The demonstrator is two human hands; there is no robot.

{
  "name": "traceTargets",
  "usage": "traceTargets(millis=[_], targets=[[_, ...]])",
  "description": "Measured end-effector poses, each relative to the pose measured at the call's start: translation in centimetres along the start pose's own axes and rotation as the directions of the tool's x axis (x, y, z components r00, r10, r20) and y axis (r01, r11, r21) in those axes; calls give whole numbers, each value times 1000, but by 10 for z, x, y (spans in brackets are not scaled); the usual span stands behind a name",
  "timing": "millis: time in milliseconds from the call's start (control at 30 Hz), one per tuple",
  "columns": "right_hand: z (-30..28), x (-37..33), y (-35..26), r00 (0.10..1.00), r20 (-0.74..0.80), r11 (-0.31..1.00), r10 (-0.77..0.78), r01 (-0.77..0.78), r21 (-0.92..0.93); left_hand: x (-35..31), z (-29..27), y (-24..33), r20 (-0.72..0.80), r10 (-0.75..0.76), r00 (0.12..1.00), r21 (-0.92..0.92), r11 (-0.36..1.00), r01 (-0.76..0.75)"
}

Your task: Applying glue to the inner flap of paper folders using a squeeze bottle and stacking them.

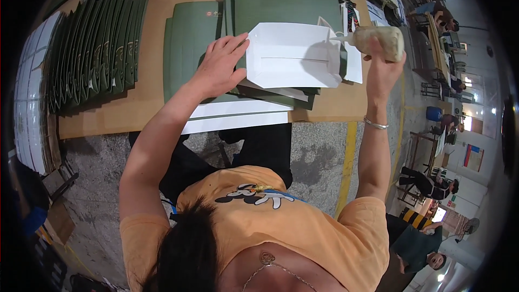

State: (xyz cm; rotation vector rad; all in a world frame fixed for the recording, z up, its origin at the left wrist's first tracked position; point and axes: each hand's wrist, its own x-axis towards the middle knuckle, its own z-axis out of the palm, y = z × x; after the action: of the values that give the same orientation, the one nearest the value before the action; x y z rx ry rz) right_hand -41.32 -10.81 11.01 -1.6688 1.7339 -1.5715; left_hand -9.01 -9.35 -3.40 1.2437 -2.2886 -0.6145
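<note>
My right hand (pixel 383 73) is wrapped round a cream-coloured squeeze bottle (pixel 373 40) that looks like a glue bottle. Its thin nozzle points left, at the right end of a white folded paper bag bottom (pixel 294 67) with slanted corners. At the opposite end of that white panel, my left hand (pixel 220 66) rests with fingers stretched and thumb apart, fingertips touching its left edge. Beneath and behind lie flat dark green paper bags (pixel 286 2). White-edged sheets (pixel 238 114) stick out at the table's near edge.
Folded green bags (pixel 97 48) stand in a row at the left on the brown tabletop (pixel 154 70). Beside them rises a tall white-wrapped stack (pixel 33 92). Several people and workbenches are off to the right, beyond a yellow floor line (pixel 346 167).
</note>
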Motion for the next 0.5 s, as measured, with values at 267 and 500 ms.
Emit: traceTargets(millis=[267,500], targets=[[48,-40,-24,941,288,926,176,-258,276,5,-7,3,110,7,994,-30,1000,-3],[94,-67,-39,852,488,945,190,-294,146,4,-5,2,80,6,997,-18,1000,-4]])
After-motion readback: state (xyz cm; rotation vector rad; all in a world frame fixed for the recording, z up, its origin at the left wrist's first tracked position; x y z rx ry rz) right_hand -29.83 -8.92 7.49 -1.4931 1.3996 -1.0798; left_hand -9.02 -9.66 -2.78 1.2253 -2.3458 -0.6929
